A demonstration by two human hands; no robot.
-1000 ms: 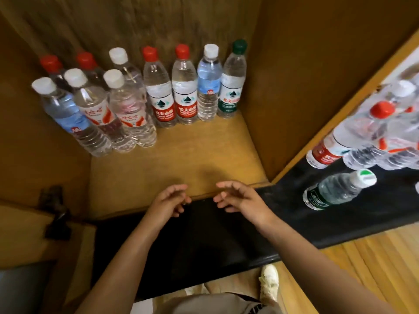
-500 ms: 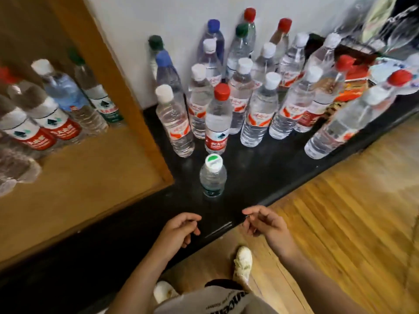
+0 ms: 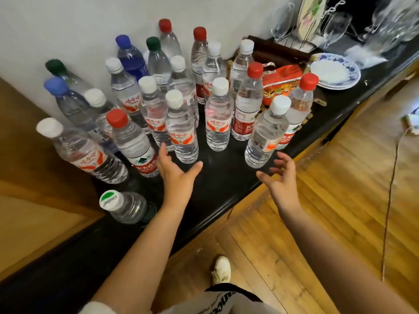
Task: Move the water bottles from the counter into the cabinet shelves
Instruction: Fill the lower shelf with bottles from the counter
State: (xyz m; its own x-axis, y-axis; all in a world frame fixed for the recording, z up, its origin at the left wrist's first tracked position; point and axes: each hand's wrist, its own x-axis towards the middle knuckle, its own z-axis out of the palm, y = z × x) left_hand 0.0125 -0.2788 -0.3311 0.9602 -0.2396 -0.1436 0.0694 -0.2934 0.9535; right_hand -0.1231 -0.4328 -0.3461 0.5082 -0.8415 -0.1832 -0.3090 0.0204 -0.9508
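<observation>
Both hands, left (image 3: pixel 179 175) and right (image 3: pixel 280 177), are spread, empty. Bottles (image 3: pixel 181 130) packed just beyond the fingers (image 3: pixel 162 148); neighbours may be toppled during grasping.

Black counter (image 3: pixel 222 184), red-capped bottle (image 3: pixel 133 143), blue-patterned plate (image 3: pixel 335 71) (white centre)

A single head-worn view looks steeply down and forward, close over the dark surface (image 3: pixel 217 189) and wooden floor (image 3: pixel 317 223).
</observation>
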